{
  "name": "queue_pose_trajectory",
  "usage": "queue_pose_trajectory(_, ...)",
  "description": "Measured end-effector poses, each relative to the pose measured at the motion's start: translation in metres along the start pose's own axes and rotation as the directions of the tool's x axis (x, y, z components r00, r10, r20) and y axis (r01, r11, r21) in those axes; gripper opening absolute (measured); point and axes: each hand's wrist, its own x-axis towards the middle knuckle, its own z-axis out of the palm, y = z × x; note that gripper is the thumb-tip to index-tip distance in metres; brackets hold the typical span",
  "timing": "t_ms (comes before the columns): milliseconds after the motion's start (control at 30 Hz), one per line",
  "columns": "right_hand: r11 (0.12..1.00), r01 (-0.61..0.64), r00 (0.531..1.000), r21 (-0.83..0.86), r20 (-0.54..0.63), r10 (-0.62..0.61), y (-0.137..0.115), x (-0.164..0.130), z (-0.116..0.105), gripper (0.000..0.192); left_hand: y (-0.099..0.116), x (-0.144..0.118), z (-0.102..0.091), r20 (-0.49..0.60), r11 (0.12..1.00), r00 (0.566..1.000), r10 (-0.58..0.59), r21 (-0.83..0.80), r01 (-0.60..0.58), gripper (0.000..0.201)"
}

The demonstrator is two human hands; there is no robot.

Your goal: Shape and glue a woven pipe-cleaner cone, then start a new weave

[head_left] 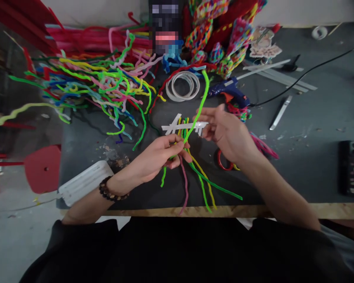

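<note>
My left hand (160, 155) pinches a bright green pipe cleaner (205, 88) between thumb and fingers. Its long end rises up and to the right, past the fingertips of my right hand (231, 135). That hand is open, with its fingers loosely apart. Beneath the hands, white tape strips (177, 126) cross the upper ends of several pipe cleaners on the table. Their loose ends fan out towards me: a pink pipe cleaner (184, 184), a yellow one (210, 192) and green ones. My left fingers hide part of this bundle.
A heap of coloured pipe cleaners (106, 84) lies at the left. Behind my hands are white rings (182, 86) and a blue glue gun (231, 90) with a black cord. Red-handled scissors (224, 160) lie under my right forearm. A white case (87, 182) sits near the left edge.
</note>
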Motion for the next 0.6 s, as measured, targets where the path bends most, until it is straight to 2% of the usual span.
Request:
queue_pose_trajectory(67,0.999,-0.030,0.996,-0.019,0.078,0.032,0.003,-0.005,0.010,0.043,0.001,0.000,-0.001,0.017,1.000,1.000,0.011,-0.004,-0.011,0.019)
queue_pose_trajectory(133,1.000,-0.009,0.996,-0.010,0.085,0.010,0.004,-0.008,0.014,0.034,0.001,-0.002,-0.001,0.024,1.000,1.000,0.015,0.008,-0.016,0.019)
queue_pose_trajectory(200,0.999,0.040,0.999,0.015,0.024,-0.041,0.001,-0.006,0.011,0.031,0.001,-0.003,-0.001,0.016,0.999,1.000,-0.005,0.031,0.005,0.019)
queue_pose_trajectory(300,0.992,0.117,0.992,0.049,-0.062,-0.114,-0.005,0.004,-0.006,0.027,0.000,-0.003,-0.001,0.018,0.997,0.999,-0.043,0.065,0.042,0.016)
queue_pose_trajectory(400,0.981,0.186,0.980,0.056,-0.079,-0.182,-0.007,0.015,-0.022,0.021,-0.001,-0.003,-0.002,0.040,0.995,0.996,-0.074,0.073,0.071,0.017)
queue_pose_trajectory(600,0.955,0.288,0.937,-0.075,-0.183,-0.297,0.003,0.025,-0.026,0.019,0.000,-0.006,0.000,0.079,0.992,0.991,-0.111,0.071,0.106,0.015)
